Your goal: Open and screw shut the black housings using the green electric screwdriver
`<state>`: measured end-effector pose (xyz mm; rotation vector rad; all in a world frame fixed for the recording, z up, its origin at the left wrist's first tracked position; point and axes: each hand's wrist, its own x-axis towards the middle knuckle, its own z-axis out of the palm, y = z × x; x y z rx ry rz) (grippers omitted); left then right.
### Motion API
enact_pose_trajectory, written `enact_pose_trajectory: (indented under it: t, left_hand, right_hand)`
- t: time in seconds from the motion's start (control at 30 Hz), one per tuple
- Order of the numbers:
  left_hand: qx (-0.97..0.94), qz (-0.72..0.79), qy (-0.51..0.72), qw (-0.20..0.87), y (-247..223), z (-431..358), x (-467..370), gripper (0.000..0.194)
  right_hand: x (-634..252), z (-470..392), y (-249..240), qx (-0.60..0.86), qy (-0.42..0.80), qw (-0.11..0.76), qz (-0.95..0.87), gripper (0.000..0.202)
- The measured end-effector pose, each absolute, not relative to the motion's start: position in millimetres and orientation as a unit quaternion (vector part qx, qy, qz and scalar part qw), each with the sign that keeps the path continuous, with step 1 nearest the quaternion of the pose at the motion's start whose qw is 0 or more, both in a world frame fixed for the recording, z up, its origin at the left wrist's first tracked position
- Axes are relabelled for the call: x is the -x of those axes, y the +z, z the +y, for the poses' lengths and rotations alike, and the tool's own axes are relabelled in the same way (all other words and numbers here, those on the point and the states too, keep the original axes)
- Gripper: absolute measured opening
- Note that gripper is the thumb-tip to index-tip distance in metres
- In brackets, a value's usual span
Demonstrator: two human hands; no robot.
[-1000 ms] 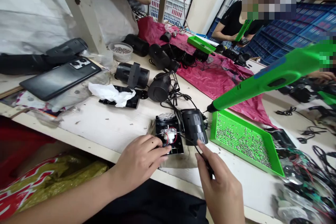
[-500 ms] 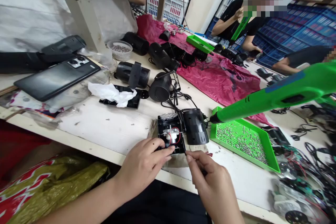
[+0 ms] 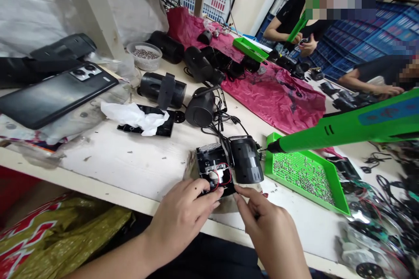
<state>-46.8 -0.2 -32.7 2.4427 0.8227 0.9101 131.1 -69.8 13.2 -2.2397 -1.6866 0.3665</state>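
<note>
An open black lamp housing (image 3: 209, 157) lies on the bench in front of me, with red wires and a white part inside. My left hand (image 3: 185, 205) grips its near left side, fingertips resting over the near edge beside the wires. At the near right corner, my right hand (image 3: 262, 218) has thumb and forefinger pinched on the housing's edge; the other fingers are curled under. Close by on the right stands a black cylindrical lamp body (image 3: 246, 160), joined to black cables. A green electric screwdriver (image 3: 343, 130) hangs at the right, its tip near that lamp body.
A green tray (image 3: 304, 178) of small screws sits to the right. Left are a phone (image 3: 59, 93), white tissue (image 3: 137, 117) on a black cover, and a tub of screws (image 3: 144, 56). More black lamps (image 3: 199, 107) stand behind. Co-workers sit across the bench.
Both hands stay at the housing, my right fingertips shifting slightly along its corner. The view has shifted a little. The green screwdriver has turned and swung slightly lower. A co-worker's raised hand has come down.
</note>
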Motion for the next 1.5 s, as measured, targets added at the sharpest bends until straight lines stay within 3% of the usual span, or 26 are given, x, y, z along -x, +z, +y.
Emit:
enact_pose_trajectory:
  t: [0.13,0.37,0.43,0.5,0.57,0.73,1.03,1.27,1.37,1.5]
  left_hand:
    - [-0.878,0.296,0.315,0.204,-31.3,-1.7,45.1,0.026]
    - [-0.873,0.287,0.334,0.21,-33.1,3.0,44.2,0.024]
    - [-0.87,0.284,0.339,0.216,-34.3,3.5,44.4,0.024]
    - [-0.872,0.279,0.339,0.214,-35.5,3.7,44.8,0.024]
    - [-0.878,0.272,0.336,0.207,-36.5,4.2,45.1,0.025]
    - [-0.878,0.258,0.341,0.214,-37.0,7.7,46.3,0.025]
    - [-0.872,0.254,0.323,0.265,-33.3,11.5,48.2,0.027]
    - [-0.869,0.261,0.315,0.277,-35.3,11.6,50.0,0.028]
    - [-0.867,0.27,0.301,0.292,-35.8,12.6,51.0,0.029]
    - [-0.859,0.276,0.292,0.318,-34.2,15.1,51.9,0.029]
  right_hand:
    - [-131.7,-57.6,18.0,0.802,0.26,0.168,-0.511,0.031]
    - [-114.0,-62.0,19.0,0.765,-0.011,0.13,-0.63,0.029]
    - [-111.6,-64.1,19.3,0.776,0.0,0.118,-0.62,0.026]
    - [-113.0,-64.5,20.2,0.799,0.089,0.123,-0.581,0.022]
    - [-116.6,-63.4,20.5,0.81,0.22,0.172,-0.515,0.019]
    - [-118.8,-59.2,13.5,0.724,0.497,0.418,-0.231,0.031]
    - [-96.3,-63.7,1.9,0.671,0.502,0.543,-0.051,0.046]
    - [-94.4,-68.1,-1.0,0.719,0.442,0.498,-0.199,0.039]
    - [-94.1,-72.2,-0.3,0.76,0.314,0.435,-0.366,0.026]
    - [-100.2,-72.3,13.3,0.751,0.097,0.259,-0.6,0.02]
